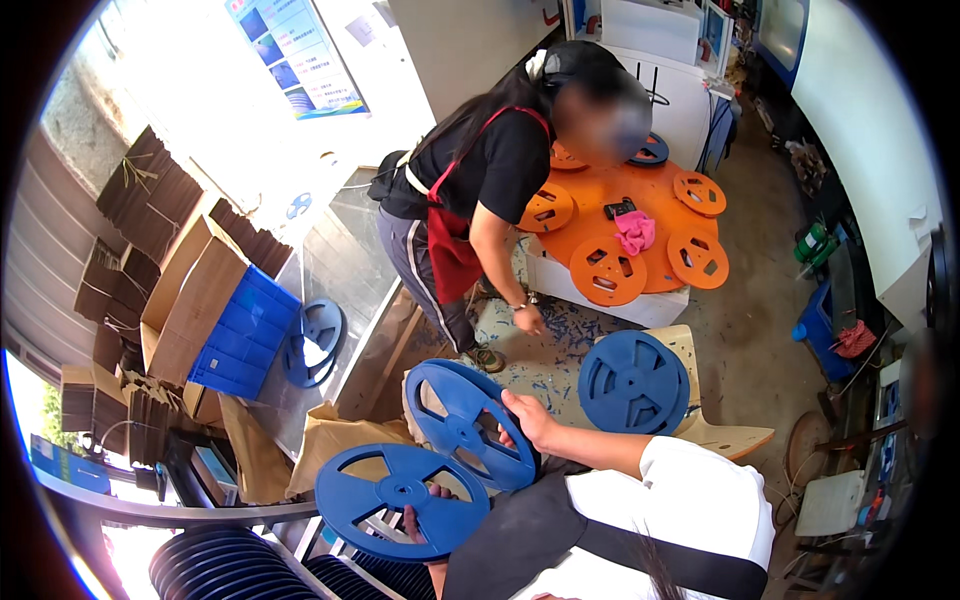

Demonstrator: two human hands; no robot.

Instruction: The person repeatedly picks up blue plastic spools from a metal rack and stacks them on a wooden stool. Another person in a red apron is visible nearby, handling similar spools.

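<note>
My right hand (524, 416) grips the rim of an upright blue plastic reel (462, 424), fingers over its edge. My left hand (418, 518) is mostly hidden beneath a second blue reel (398, 497), which it holds flat, only fingertips showing through the spokes. The two reels sit close together, the upright one just above and to the right of the flat one. A third blue reel (633, 382) lies on a light wooden seat (725, 436) to the right of my right hand.
A co-worker in a black shirt and red apron (452, 240) bends over, one hand (528, 318) low. Behind them an orange round table (640, 190) carries orange reels and a pink cloth (635, 232). Stacked blue reels (225, 565), a blue crate (245, 335) and cardboard boxes (190, 300) stand left.
</note>
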